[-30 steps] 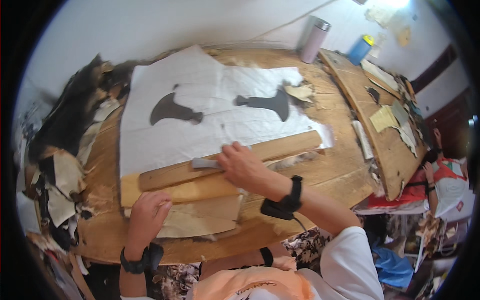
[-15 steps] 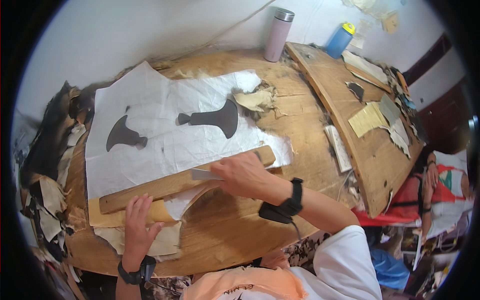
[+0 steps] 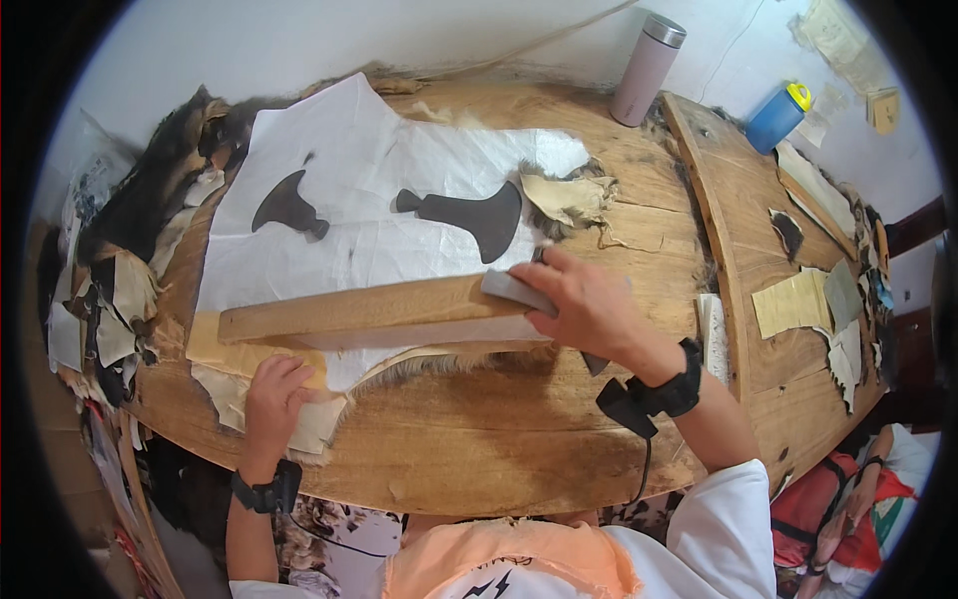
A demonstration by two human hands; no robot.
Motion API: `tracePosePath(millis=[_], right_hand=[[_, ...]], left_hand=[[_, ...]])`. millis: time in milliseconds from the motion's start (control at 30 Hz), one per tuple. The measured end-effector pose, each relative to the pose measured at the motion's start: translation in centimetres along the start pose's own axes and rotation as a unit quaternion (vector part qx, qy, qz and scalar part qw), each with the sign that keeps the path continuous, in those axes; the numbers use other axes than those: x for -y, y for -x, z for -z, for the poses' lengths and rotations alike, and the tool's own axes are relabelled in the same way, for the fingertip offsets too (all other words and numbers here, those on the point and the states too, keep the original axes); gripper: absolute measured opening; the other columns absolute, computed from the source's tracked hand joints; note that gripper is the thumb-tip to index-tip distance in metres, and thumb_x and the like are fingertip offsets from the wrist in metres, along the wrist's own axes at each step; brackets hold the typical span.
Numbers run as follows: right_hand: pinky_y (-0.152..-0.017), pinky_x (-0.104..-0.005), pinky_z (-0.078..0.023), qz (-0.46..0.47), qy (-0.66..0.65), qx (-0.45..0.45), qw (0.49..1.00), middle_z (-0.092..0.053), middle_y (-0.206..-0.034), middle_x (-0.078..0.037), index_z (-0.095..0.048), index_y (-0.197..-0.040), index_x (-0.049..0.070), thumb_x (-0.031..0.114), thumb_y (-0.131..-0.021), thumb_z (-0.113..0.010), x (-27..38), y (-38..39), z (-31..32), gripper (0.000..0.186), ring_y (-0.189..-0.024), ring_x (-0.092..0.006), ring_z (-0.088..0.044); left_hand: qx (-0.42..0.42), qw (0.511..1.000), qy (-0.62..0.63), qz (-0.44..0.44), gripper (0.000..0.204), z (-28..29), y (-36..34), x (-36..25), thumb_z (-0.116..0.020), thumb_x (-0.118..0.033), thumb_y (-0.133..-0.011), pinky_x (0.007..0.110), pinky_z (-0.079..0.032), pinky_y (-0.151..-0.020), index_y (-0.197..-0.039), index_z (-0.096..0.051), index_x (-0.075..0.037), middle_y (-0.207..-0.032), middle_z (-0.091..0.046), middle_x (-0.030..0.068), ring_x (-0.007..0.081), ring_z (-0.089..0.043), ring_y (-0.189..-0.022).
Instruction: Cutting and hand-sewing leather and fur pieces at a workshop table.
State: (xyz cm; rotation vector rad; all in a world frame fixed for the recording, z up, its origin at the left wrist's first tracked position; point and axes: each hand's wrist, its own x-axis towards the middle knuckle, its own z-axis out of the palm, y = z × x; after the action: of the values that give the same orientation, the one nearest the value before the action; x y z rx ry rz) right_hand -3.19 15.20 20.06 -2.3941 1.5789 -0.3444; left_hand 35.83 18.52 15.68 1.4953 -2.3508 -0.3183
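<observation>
Right hand (image 3: pixel 591 299) is curled tight around a flat grey metal-looking tool (image 3: pixel 511 288) right over the right end of a long pale-brown wooden bar (image 3: pixel 374 309), which lies across the lower part of a crinkled white sheet (image 3: pixel 349 240). Left hand (image 3: pixel 274 401) has bent fingers bunched on a yellow paper-like strip (image 3: pixel 206 344); can't tell if they're pinching it tbh.

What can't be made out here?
Head view: wooden bar, right end hidden by the right hand.
Head view: grey tool, gripped part covered by that hand.
Head view: yellow sheet, part covered by the left hand.
Head view: furry hide, extent under the white sheet hidden.
</observation>
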Motion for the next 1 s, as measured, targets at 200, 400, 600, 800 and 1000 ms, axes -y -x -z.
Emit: tracePosePath(millis=[200,400,600,800,1000], right_hand=[[-0.057,-0.0373,-0.048,-0.002,0.073,-0.039,0.997,-0.053,-0.090,-0.006,-0.058,-0.106,0.014,0.017,-0.069,-0.068,4.4,0.5,5.4,0.039,-0.069,-0.0265,-0.059],[-0.053,-0.0356,-0.048,0.015,0.125,-0.043,0.991,-0.052,-0.091,-0.010,-0.054,-0.112,0.013,0.019,-0.068,-0.070,8.4,1.7,5.5,0.047,-0.064,-0.0254,-0.060],[-0.052,-0.0362,-0.047,-0.006,0.079,-0.029,0.996,-0.054,-0.089,-0.006,-0.057,-0.114,0.016,0.021,-0.070,-0.068,3.9,-1.3,1.3,0.045,-0.065,-0.0247,-0.060],[-0.054,-0.0378,-0.047,-0.018,0.046,-0.047,0.998,-0.057,-0.090,-0.004,-0.060,-0.109,0.015,0.018,-0.071,-0.067,-0.7,-4.7,-3.6,0.039,-0.071,-0.0259,-0.061],[-0.057,-0.0398,-0.047,-0.043,0.001,-0.094,0.995,-0.059,-0.092,-0.007,-0.061,-0.101,0.014,0.018,-0.072,-0.065,-1.5,-3.6,-4.3,0.030,-0.074,-0.0272,-0.062]], left_hand=[[0.044,0.990,0.013,0.134,0.016,0.9,-2.1,2.1,-0.063,-0.015,-0.078,0.033,-0.042,-0.059,-0.076,-0.062,0.001,-0.065,-0.058,0.0126,0.0224,-0.055,-0.066],[-0.021,0.970,0.131,0.205,0.031,-0.7,-3.5,4.4,-0.064,-0.021,-0.081,0.029,-0.033,-0.045,-0.069,-0.058,0.006,-0.048,-0.044,0.0090,0.0096,-0.039,-0.046],[0.048,0.953,0.138,0.264,0.031,-0.6,-3.4,5.0,-0.064,-0.022,-0.080,0.029,-0.032,-0.046,-0.066,-0.053,0.004,-0.049,-0.037,0.0052,0.0091,-0.034,-0.049],[0.034,0.956,0.158,0.243,0.030,-0.9,-3.2,4.9,-0.064,-0.019,-0.079,0.028,-0.031,-0.046,-0.066,-0.050,0.004,-0.051,-0.035,0.0046,0.0092,-0.032,-0.051],[0.060,0.958,0.155,0.234,0.025,0.4,-3.1,4.1,-0.064,-0.016,-0.079,0.027,-0.036,-0.048,-0.071,-0.054,0.005,-0.052,-0.043,0.0034,0.0093,-0.037,-0.050]])
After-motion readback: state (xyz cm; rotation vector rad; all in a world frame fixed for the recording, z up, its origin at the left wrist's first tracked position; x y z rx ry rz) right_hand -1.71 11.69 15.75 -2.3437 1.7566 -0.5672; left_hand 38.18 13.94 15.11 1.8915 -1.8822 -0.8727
